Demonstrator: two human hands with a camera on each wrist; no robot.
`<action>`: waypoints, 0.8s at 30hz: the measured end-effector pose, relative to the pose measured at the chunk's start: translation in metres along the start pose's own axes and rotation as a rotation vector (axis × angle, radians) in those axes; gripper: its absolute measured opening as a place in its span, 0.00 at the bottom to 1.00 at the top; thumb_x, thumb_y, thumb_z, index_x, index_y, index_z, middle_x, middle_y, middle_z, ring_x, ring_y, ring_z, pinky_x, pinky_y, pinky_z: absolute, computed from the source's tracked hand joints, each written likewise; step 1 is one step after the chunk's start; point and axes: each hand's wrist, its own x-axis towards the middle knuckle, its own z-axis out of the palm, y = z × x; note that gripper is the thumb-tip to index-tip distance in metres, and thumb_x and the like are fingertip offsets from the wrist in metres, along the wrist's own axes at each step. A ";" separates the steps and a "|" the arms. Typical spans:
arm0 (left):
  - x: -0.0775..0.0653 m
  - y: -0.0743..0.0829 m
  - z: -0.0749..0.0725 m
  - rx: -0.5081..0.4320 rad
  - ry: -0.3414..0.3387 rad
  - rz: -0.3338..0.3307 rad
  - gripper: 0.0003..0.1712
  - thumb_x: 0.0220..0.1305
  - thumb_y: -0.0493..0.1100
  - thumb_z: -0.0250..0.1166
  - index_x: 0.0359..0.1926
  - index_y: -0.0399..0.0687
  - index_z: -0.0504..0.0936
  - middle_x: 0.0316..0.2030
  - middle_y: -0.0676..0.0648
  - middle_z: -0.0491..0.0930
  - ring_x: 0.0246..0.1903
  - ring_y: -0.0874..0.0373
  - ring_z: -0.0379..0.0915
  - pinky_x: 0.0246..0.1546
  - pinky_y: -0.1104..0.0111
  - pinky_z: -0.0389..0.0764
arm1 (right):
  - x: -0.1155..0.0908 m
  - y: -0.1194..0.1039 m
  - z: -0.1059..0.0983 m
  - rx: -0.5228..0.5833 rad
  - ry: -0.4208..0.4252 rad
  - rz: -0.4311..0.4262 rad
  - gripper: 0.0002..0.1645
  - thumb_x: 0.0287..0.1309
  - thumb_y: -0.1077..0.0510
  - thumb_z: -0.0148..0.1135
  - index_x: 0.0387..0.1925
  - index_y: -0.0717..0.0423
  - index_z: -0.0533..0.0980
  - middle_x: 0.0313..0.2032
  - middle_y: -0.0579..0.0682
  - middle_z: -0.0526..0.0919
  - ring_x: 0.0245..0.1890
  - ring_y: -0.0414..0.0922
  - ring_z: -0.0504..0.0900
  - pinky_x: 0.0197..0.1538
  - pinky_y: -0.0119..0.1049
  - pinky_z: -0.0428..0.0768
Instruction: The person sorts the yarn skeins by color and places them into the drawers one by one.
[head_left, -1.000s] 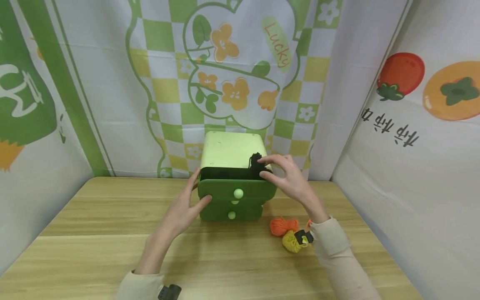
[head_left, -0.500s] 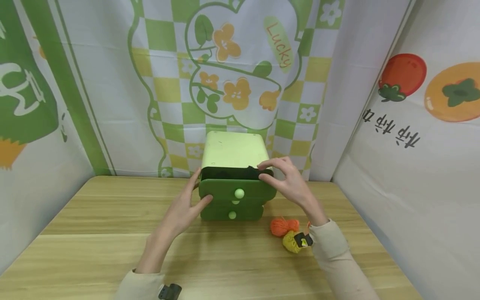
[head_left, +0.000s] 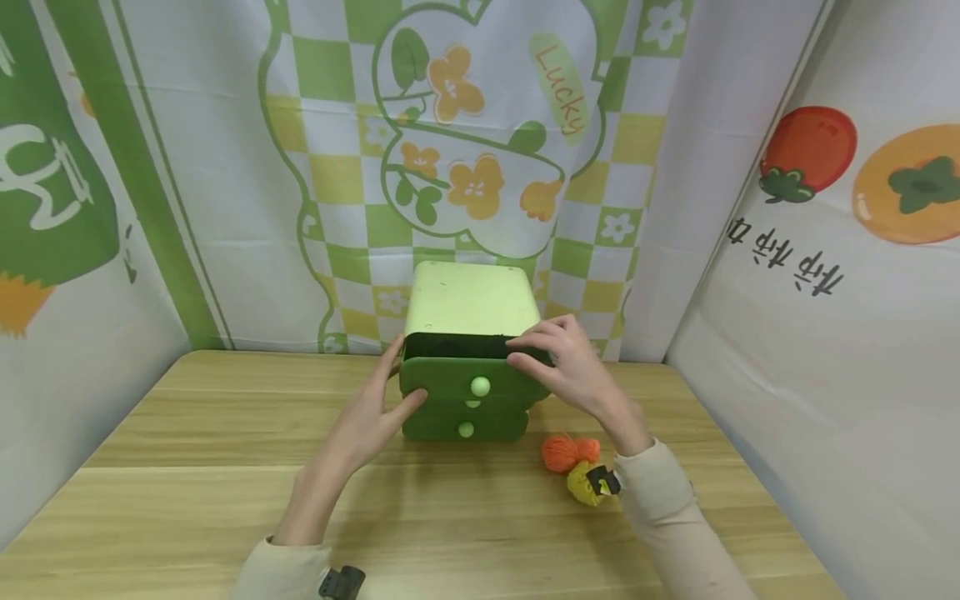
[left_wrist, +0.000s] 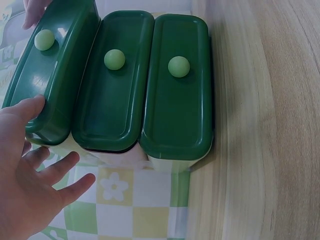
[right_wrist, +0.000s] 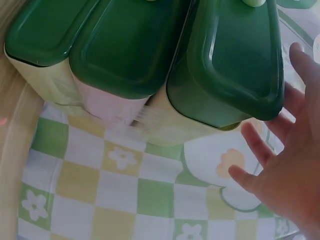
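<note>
A small chest of drawers [head_left: 472, 300] with a pale green top has its dark green top drawer [head_left: 442, 375] pulled out. My left hand [head_left: 367, 417] steadies that drawer's left end, thumb resting on the front. In the left wrist view, the other fingers [left_wrist: 60, 170] are spread loosely beside the chest. My right hand [head_left: 573, 367] is at the drawer's right end, its index fingertip over the dark opening and its thumb at the front edge. No yarn shows between its fingers. Black yarn is hidden or lost in the drawer's dark inside.
An orange yarn bundle [head_left: 562, 454] and a yellow yarn ball [head_left: 582, 483] lie on the wooden table [head_left: 450, 525], right of the chest and near my right wrist. Two lower drawers with round knobs [head_left: 466, 430] are pushed in. A patterned cloth [head_left: 337, 179] hangs close behind.
The black yarn at my right fingertips has sunk into the top drawer and gone from sight. My right hand has lowered slightly toward the drawer front. My left hand stays in place.
</note>
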 end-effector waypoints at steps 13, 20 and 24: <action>-0.001 0.001 0.001 -0.004 0.003 0.002 0.49 0.68 0.68 0.55 0.78 0.72 0.35 0.77 0.41 0.52 0.74 0.39 0.53 0.66 0.30 0.58 | -0.004 -0.007 0.000 -0.142 0.037 0.058 0.22 0.66 0.41 0.60 0.52 0.48 0.84 0.45 0.49 0.78 0.50 0.52 0.68 0.56 0.48 0.68; -0.001 -0.001 0.001 -0.004 0.001 0.000 0.50 0.68 0.69 0.55 0.78 0.73 0.34 0.77 0.41 0.52 0.74 0.39 0.53 0.66 0.30 0.58 | -0.010 -0.009 0.003 -0.051 0.198 -0.005 0.19 0.59 0.47 0.70 0.48 0.52 0.84 0.41 0.47 0.82 0.45 0.47 0.69 0.51 0.43 0.68; 0.000 0.000 0.001 -0.001 0.002 0.002 0.50 0.68 0.69 0.55 0.78 0.73 0.34 0.77 0.40 0.52 0.74 0.39 0.53 0.66 0.30 0.58 | -0.012 -0.013 0.007 -0.027 0.235 -0.044 0.18 0.58 0.50 0.71 0.48 0.53 0.84 0.38 0.47 0.83 0.41 0.45 0.69 0.47 0.40 0.66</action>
